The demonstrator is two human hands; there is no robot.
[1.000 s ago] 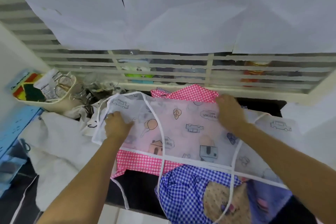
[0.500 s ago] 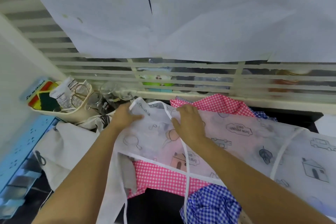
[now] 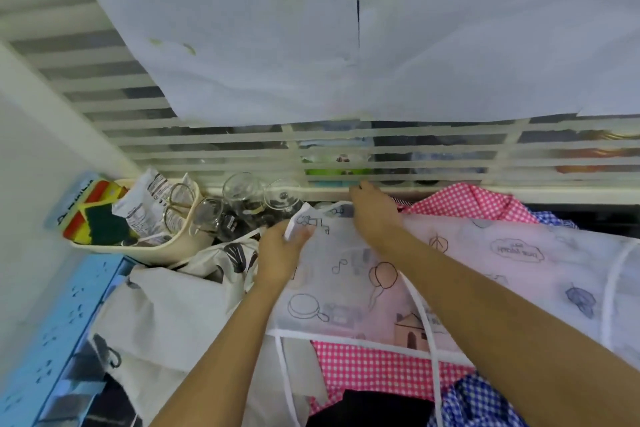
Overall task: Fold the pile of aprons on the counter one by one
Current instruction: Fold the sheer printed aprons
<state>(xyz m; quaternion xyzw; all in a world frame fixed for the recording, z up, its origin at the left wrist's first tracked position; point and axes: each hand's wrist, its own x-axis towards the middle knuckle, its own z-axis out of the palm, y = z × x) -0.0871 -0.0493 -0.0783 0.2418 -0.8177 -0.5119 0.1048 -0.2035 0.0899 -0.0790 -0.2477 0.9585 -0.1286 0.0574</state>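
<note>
A sheer white apron (image 3: pixel 485 270) printed with houses, balloons and leaves lies spread over the pile on the dark counter. My left hand (image 3: pixel 280 253) pinches its upper left corner, thumb on top of the cloth. Just to the right, my right hand (image 3: pixel 375 215) grips the apron's top edge near the white strap. Under it lie a pink checked apron (image 3: pixel 374 367) and a blue checked apron (image 3: pixel 485 402). A cream apron with dark prints (image 3: pixel 173 315) lies at the left.
A cream basket (image 3: pixel 173 250) holding sponges, packets and scissors stands at the back left, with several glass cups (image 3: pixel 242 204) beside it. A slatted window runs behind the counter, white sheets hanging above. A light blue rack (image 3: pixel 52 340) sits at the left edge.
Both hands have moved left along the sheer apron's top edge and now hold its upper left corner close together. The view has shifted left.
</note>
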